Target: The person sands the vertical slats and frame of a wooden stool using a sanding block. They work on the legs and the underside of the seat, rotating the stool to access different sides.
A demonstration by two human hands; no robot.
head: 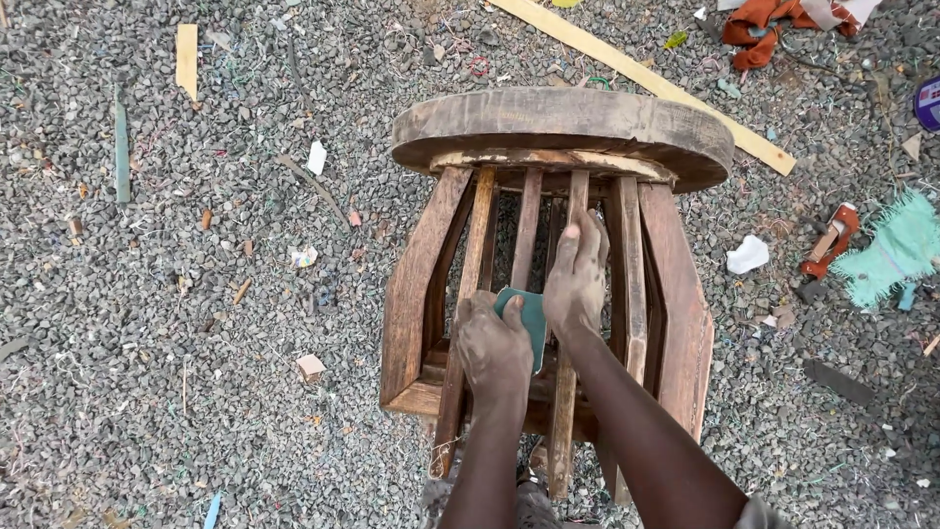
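Your left hand (496, 348) has its fingers closed over a green sheet of sandpaper (530, 315), pressed against a slat of the wooden stool (558, 284) lying tipped toward you on the gravel (196, 323). Just right of that grip, your right hand (576, 276) lies flat and open on the neighbouring slat, steadying it and gripping nothing. The slats look dusty and pale, while the round seat (563, 122) beyond your hands looks dark and rough, so I'd judge plenty remains. Offcuts and rags lie farther out.
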